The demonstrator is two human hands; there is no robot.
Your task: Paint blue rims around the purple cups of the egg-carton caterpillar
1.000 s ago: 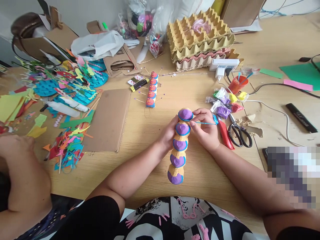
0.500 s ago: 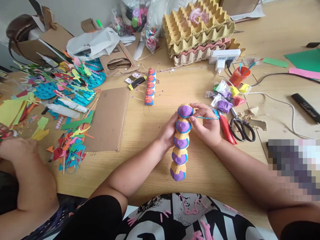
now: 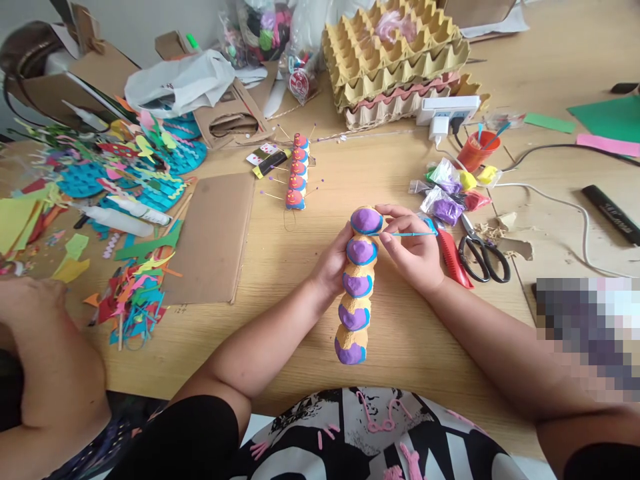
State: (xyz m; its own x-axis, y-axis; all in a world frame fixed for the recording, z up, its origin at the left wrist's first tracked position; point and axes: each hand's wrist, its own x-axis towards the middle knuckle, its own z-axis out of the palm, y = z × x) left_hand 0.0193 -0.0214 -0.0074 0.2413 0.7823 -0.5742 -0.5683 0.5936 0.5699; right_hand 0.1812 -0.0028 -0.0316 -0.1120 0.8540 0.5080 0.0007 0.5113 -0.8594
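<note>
Purple on all 5 bumps [image 3: 362,251] of ctr strip [image 3: 356,304], lowest blue rim [image 3: 363,356] partial; L hand [image 3: 330,268] grips it, R hand [image 3: 417,257] pinches tool [image 3: 407,234].

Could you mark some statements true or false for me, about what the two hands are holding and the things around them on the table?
1. The left hand holds the purple-bumped strip near its far end. True.
2. The right hand holds the scissors. False: it holds a thin blue stick; the scissors lie to its right on the table.
3. The purple-bumped strip has five purple bumps. True.
4. The orange cup is tipped on its side. False: the orange cup stands upright, with blue sticks in it.
5. Pink wispy material lies on the stacked egg trays. True.
</note>
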